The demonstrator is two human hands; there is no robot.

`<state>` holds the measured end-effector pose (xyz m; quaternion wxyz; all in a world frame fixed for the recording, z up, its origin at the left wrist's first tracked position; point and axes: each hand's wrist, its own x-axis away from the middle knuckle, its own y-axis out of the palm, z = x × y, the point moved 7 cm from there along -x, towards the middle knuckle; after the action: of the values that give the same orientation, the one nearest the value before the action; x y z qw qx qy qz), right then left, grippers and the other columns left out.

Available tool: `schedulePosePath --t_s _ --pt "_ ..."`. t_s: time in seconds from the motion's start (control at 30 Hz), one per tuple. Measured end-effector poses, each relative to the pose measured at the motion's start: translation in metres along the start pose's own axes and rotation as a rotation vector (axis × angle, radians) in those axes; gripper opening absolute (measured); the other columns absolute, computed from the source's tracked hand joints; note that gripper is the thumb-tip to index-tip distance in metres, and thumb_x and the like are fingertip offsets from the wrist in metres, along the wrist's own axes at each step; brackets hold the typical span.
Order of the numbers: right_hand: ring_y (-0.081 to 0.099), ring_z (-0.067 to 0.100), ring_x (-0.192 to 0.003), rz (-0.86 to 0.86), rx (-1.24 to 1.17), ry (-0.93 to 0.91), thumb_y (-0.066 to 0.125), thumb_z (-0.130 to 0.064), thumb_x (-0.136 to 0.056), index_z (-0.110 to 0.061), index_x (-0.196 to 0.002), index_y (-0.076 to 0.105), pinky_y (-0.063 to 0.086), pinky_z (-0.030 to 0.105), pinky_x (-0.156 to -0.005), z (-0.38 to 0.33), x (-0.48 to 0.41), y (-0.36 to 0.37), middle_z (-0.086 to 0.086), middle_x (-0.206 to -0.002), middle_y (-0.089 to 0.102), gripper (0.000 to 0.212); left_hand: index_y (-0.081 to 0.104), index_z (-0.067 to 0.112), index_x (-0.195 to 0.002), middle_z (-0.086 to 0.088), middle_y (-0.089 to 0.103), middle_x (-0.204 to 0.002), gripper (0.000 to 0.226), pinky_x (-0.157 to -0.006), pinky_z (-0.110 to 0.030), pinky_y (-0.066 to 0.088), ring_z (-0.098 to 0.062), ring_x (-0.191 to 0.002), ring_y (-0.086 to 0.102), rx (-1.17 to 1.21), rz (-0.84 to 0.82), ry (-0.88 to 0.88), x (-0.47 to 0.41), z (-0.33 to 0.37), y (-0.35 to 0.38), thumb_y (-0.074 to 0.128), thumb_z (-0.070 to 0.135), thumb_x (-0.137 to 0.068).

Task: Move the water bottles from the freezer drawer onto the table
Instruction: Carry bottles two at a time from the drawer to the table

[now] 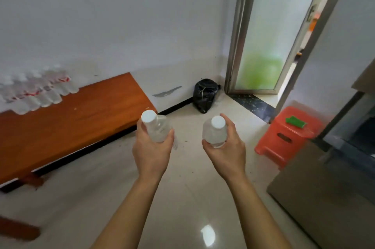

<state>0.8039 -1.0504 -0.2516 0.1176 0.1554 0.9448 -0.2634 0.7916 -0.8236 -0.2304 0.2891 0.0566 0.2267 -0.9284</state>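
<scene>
My left hand [152, 153] grips a clear water bottle [156, 127] with a white cap, held just off the near corner of the wooden table [77, 124]. In my right hand [227, 153] is a second white-capped water bottle [215, 133], upright above the floor. Several water bottles with red labels [38, 92] stand in rows at the table's far left, blurred. The fridge [332, 179] is at the right edge; its freezer drawer is hard to make out.
A red plastic stool [288, 137] with a green object [295, 121] on it stands beside the fridge. A black rubbish bag [205, 94] sits in the corner by a frosted glass door [261, 45]. Glossy tiled floor lies between table and fridge.
</scene>
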Motion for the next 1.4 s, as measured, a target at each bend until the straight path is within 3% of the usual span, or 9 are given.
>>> schedulePosePath --t_s 0.23,0.37,0.63,0.8,0.87,0.97,1.1,1.23,1.4 --pt "0.049 -0.003 -0.101 -0.229 -0.055 -0.077 0.082 -0.034 -0.074 -0.040 -0.138 0.040 0.044 0.021 -0.085 -0.101 0.013 0.169 -0.025 -0.116 0.054 0.077 0.044 0.026 -0.137 0.003 0.060 -0.125 0.072 -0.096 -0.050 0.052 -0.022 -0.114 0.059 -0.046 0.207 -0.115 -0.073 -0.088 -0.145 0.082 0.039 -0.077" --pt "0.060 0.011 -0.111 -0.362 -0.065 -0.110 0.080 -0.031 -0.073 -0.041 -0.141 0.039 0.053 0.037 -0.093 -0.134 0.010 0.252 -0.013 -0.126 0.062 0.080 0.044 0.024 -0.137 0.000 0.060 -0.128 0.073 -0.097 -0.051 0.051 -0.025 -0.117 0.059 -0.082 0.287 -0.167 -0.107 -0.132 -0.189 0.082 0.038 -0.076" --pt "0.060 0.004 -0.109 -0.500 -0.163 -0.147 0.079 -0.034 -0.076 -0.044 -0.137 0.039 0.054 0.032 -0.095 -0.169 -0.044 0.413 -0.018 -0.121 0.062 0.074 0.047 0.026 -0.130 0.009 0.061 -0.119 0.065 -0.087 -0.035 0.049 -0.013 -0.106 0.058 -0.143 0.385 -0.163 -0.223 -0.196 -0.217 0.082 0.039 -0.077" --pt "0.061 0.009 -0.114 -0.538 -0.184 -0.186 0.081 -0.033 -0.076 -0.040 -0.140 0.039 0.055 0.037 -0.096 -0.190 -0.127 0.516 -0.014 -0.126 0.063 0.076 0.049 0.024 -0.129 0.008 0.064 -0.117 0.065 -0.091 -0.041 0.053 -0.016 -0.109 0.062 -0.191 0.362 -0.172 -0.345 -0.222 -0.207 0.081 0.042 -0.076" --pt "0.060 0.012 -0.119 -0.546 -0.164 -0.200 0.080 -0.033 -0.078 -0.035 -0.144 0.038 0.053 0.036 -0.098 -0.203 -0.160 0.551 -0.010 -0.132 0.061 0.077 0.050 0.030 -0.119 0.016 0.063 -0.106 0.056 -0.085 -0.033 0.053 -0.011 -0.102 0.062 -0.192 0.359 -0.201 -0.390 -0.228 -0.208 0.082 0.043 -0.075" --pt "0.057 0.017 -0.126 -0.570 -0.174 -0.196 0.079 -0.038 -0.081 -0.029 -0.152 0.030 0.052 0.037 -0.101 -0.220 -0.199 0.600 -0.004 -0.140 0.058 0.087 0.045 0.042 -0.108 0.029 0.053 -0.093 0.058 -0.074 -0.013 0.039 0.006 -0.089 0.054 -0.177 0.365 -0.231 -0.445 -0.237 -0.213 0.088 0.032 -0.071" --pt "0.056 0.019 -0.128 -0.650 -0.139 -0.183 0.077 -0.045 -0.081 -0.024 -0.153 0.033 0.052 0.043 -0.103 -0.224 -0.219 0.659 -0.001 -0.142 0.057 0.087 0.047 0.037 -0.100 0.025 0.056 -0.087 0.051 -0.066 -0.009 0.036 0.010 -0.079 0.055 -0.259 0.342 -0.288 -0.494 -0.267 -0.216 0.088 0.026 -0.071" --pt "0.063 0.014 -0.116 -0.746 -0.069 -0.149 0.077 -0.048 -0.076 -0.028 -0.138 0.046 0.056 0.040 -0.094 -0.208 -0.227 0.722 -0.007 -0.128 0.064 0.073 0.058 0.025 -0.112 0.013 0.065 -0.100 0.054 -0.076 -0.025 0.052 -0.008 -0.093 0.064 -0.286 0.315 -0.372 -0.536 -0.333 -0.214 0.083 0.046 -0.069" --pt "0.066 0.012 -0.096 -0.849 0.051 -0.060 0.080 -0.032 -0.073 -0.032 -0.125 0.050 0.059 0.038 -0.083 -0.185 -0.230 0.784 -0.012 -0.107 0.066 0.061 0.061 0.027 -0.108 0.014 0.067 -0.099 0.064 -0.076 -0.034 0.059 -0.007 -0.094 0.065 -0.372 0.150 -0.450 -0.579 -0.424 -0.203 0.067 0.074 -0.065"
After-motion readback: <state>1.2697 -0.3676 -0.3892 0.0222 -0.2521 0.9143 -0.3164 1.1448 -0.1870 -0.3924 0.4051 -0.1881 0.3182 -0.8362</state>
